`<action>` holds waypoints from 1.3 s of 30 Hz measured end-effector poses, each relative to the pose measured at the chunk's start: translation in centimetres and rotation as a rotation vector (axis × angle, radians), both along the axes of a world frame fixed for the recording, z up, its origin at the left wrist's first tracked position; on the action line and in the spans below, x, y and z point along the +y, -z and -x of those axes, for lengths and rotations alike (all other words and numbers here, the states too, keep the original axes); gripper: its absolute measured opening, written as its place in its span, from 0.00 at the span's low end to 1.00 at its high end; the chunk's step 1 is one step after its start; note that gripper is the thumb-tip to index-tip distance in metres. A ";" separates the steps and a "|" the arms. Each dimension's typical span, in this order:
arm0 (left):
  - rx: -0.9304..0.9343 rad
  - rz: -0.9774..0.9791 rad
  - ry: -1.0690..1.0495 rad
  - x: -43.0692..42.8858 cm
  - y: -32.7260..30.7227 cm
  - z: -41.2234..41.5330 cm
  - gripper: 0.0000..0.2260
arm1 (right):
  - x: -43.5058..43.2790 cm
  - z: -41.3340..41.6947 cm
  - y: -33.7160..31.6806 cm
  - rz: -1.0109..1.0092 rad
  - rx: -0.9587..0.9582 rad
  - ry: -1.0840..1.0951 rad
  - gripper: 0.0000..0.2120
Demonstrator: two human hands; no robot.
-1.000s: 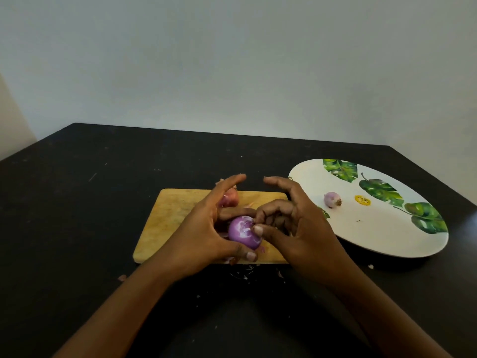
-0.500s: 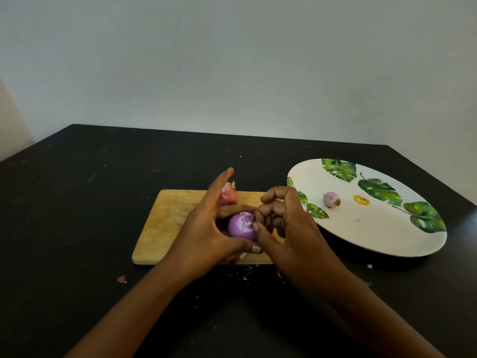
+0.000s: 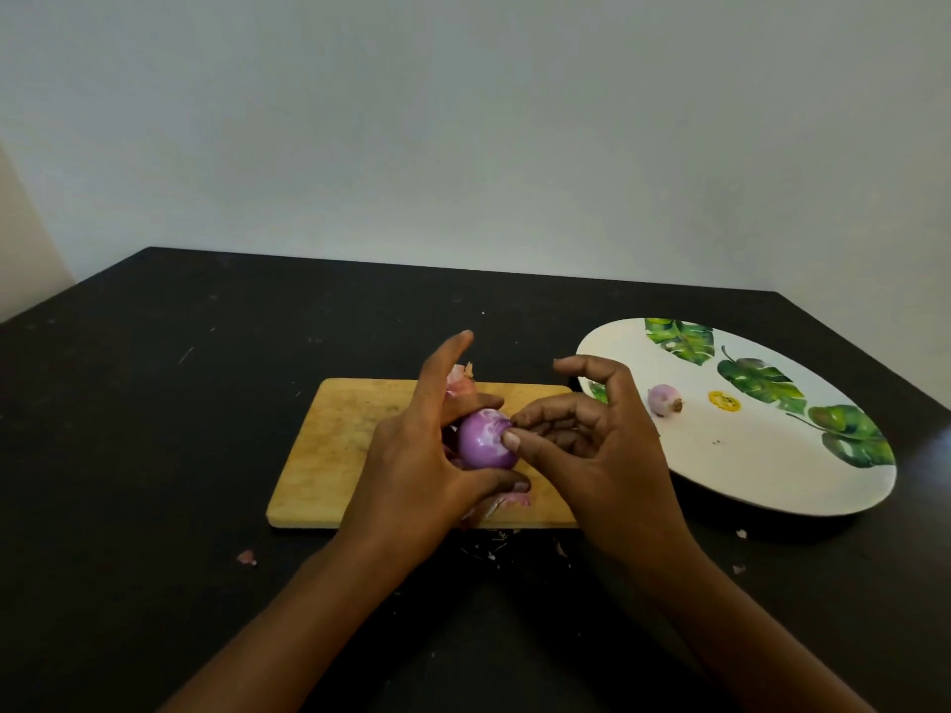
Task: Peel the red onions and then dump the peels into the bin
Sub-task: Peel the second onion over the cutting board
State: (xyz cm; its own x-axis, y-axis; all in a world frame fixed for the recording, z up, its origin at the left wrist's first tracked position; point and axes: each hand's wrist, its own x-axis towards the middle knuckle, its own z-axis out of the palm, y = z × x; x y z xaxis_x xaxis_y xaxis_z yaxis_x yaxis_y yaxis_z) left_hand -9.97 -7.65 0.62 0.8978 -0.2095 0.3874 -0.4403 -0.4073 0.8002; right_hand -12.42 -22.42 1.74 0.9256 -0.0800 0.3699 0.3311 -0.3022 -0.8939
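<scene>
A shiny purple red onion [image 3: 481, 441] is held above the wooden cutting board [image 3: 339, 445]. My left hand [image 3: 417, 465] grips it from the left, thumb under it and a finger behind it, index finger pointing up. My right hand [image 3: 592, 445] pinches at the onion's right side with thumb and a fingertip; its index finger is raised. Loose pink peels [image 3: 460, 379] lie on the board behind my left hand, and more peel [image 3: 507, 501] lies near the board's front edge. A small peeled onion [image 3: 664, 399] sits on the leaf-patterned white plate [image 3: 772, 470].
The black table [image 3: 154, 429] carries small peel scraps [image 3: 246, 557] in front of the board and near the plate. A yellow sticker [image 3: 723, 400] is on the plate. A pale wall stands behind the table. No bin is in view.
My right hand's fingers have spread, with the index finger lifting up, while thumb and fingertip stay at the onion. The left hand still holds the onion in about the same place.
</scene>
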 end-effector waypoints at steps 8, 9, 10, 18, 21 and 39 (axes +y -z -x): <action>-0.134 -0.181 -0.105 -0.6 0.6 0.6 0.44 | 0.7 0.2 0.6 -0.014 0.079 0.166 0.30; -0.139 -0.202 -0.118 -0.7 0.6 0.7 0.44 | 0.7 0.2 0.6 -0.028 0.089 0.166 0.29; -0.144 -0.215 -0.130 -0.7 0.7 0.7 0.45 | 0.8 0.2 0.7 -0.041 0.096 0.164 0.28; -0.194 -0.268 -0.145 -0.8 0.7 0.8 0.45 | 1.0 0.4 0.9 -0.028 0.131 0.151 0.22; -0.200 -0.289 -0.141 -0.9 0.6 0.9 0.45 | 1.1 0.4 1.3 -0.006 0.159 0.136 0.20; -0.086 0.062 -0.119 -0.7 -0.3 0.8 0.39 | 0.8 0.5 0.1 -0.131 0.011 0.037 0.21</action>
